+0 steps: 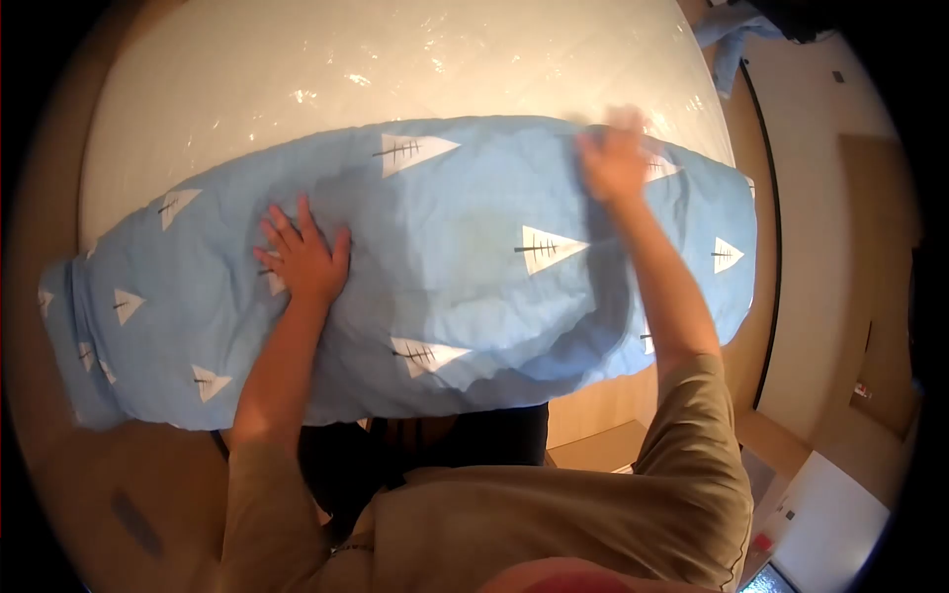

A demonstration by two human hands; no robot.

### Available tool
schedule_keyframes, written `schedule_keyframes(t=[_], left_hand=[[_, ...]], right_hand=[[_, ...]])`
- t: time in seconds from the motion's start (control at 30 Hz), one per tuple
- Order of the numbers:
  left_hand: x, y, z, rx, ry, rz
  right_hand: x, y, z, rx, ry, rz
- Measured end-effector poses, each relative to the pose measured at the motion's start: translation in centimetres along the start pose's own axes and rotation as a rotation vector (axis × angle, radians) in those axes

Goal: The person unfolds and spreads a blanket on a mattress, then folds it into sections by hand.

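Note:
A light blue quilt [474, 208] with white tree prints lies folded in a long strip across the near part of the bed, its front edge bulging down close to my body. My left hand [304, 259] rests on its left half, fingers spread and palm down. Toward the far right edge of the quilt is my right hand [615, 158], blurred by motion, with its fingers apart and nothing held. Whether the right palm presses on the cloth or hovers just over it I cannot tell.
Behind the quilt stretches a pale mattress [395, 69] under shiny, wrinkled plastic film. A wooden edge runs along its right side. Blue cloth [730, 44] hangs at the upper right. At the lower right stands a white panel [828, 514].

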State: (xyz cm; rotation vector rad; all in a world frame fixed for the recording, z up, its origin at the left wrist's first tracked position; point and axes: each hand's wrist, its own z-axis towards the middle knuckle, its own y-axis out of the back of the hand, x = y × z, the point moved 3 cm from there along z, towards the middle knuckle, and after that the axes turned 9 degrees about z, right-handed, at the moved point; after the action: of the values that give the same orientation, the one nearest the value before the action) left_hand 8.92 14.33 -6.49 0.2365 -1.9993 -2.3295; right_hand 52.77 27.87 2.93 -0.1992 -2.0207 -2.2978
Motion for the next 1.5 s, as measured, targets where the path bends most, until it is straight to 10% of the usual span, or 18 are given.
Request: schedule_keyframes(t=[0.13, 0.27, 0.4, 0.63, 0.73, 0.83, 1.03, 1.17, 1.2, 1.37, 1.5], left_hand=[[-3.7, 4.0, 4.5, -0.063, -0.33, -0.115], [-2.4, -1.6, 5.8, 0.109, -0.229, 0.084], [-2.5, -2.9, 5.7, -0.056, -0.267, 0.078], [-2.3, -3.7, 5.4, -0.061, -0.338, 0.109], [-2.6, -3.6, 5.3, -0.018, -0.35, 0.163], [-2.7, -3.4, 3.9, 0.033, -0.333, 0.238], [-10.2, 3.7, 0.7, 0.17, -0.102, 0.18], [-25.1, 8.8, -11.2, 0.287, -0.693, -0.249], [-29.0, 7.2, -15.1, 0.653, -0.796, -0.147], [-29.8, 3.9, -17.6, 0.344, -0.799, -0.196], [-26.1, 7.6, -18.1, 0.369, -0.691, -0.207]], right_hand=[[19.2, -5.3, -2.3, 0.234, 0.536, 0.376], [17.1, -8.2, -3.9, 0.203, 0.654, 0.362], [-4.2, -6.0, 4.8, 0.244, 0.264, 0.126], [-39.6, -0.5, 7.4, -0.136, 0.384, -0.189], [-46.4, 1.8, 9.0, 0.254, -0.593, -0.225], [-60.6, 2.7, 6.1, 0.15, -0.914, 0.005], [-40.8, 12.3, -7.4, -0.206, -0.197, 0.13], [-28.6, 12.1, -20.2, 0.199, 0.44, 0.045], [-28.0, 10.3, -21.8, 0.249, 0.427, 0.013], [-51.5, 1.3, -28.4, -0.02, -0.611, -0.104], [-43.8, 6.5, -27.3, -0.127, -1.293, 0.953]])
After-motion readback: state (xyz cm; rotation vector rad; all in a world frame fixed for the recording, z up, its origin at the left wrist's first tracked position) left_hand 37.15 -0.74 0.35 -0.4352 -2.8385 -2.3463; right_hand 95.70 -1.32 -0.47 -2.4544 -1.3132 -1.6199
